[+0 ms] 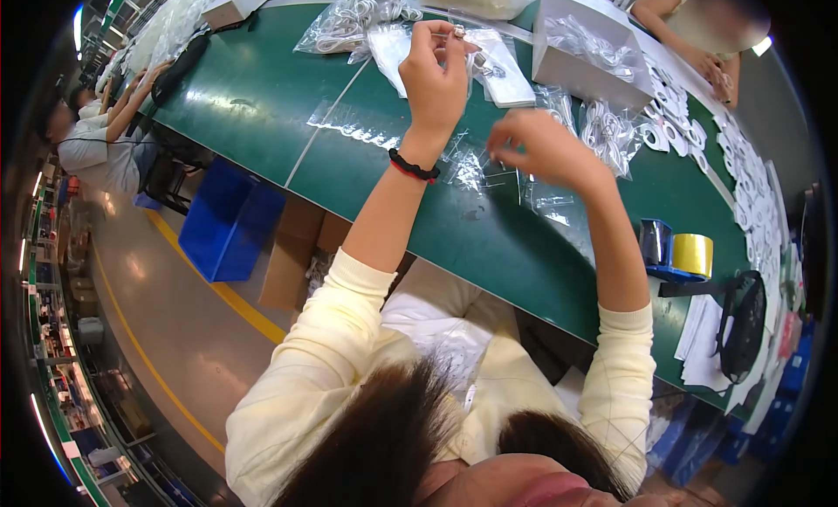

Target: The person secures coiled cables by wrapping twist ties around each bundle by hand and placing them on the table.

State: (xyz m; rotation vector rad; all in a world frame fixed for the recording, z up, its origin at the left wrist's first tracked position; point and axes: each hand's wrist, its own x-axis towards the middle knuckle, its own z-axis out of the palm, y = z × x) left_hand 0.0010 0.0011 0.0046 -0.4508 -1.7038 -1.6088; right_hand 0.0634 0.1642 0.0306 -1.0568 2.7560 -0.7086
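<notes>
My left hand (434, 83) is raised over the far part of the green table (349, 171), its fingertips pinching a small pale piece (458, 33) that looks like the end of a white cable. Just beyond it lie white papers (508, 86) and a clear bag of coiled white cables (358, 18). My right hand (550, 149) hovers nearer to me, fingers loosely bent and apart, slightly blurred, with nothing visible in them. Under and beside it are clear plastic bags (471, 171). Bundled white cables (608, 133) lie to its right.
A white box (580, 53) of bagged cables stands at the back. Right are a tape dispenser (676, 252), a black pouch (742, 324) and many white ring-shaped pieces (755, 188). A blue bin (229, 219) stands on the floor left. Other people sit far left and across the table.
</notes>
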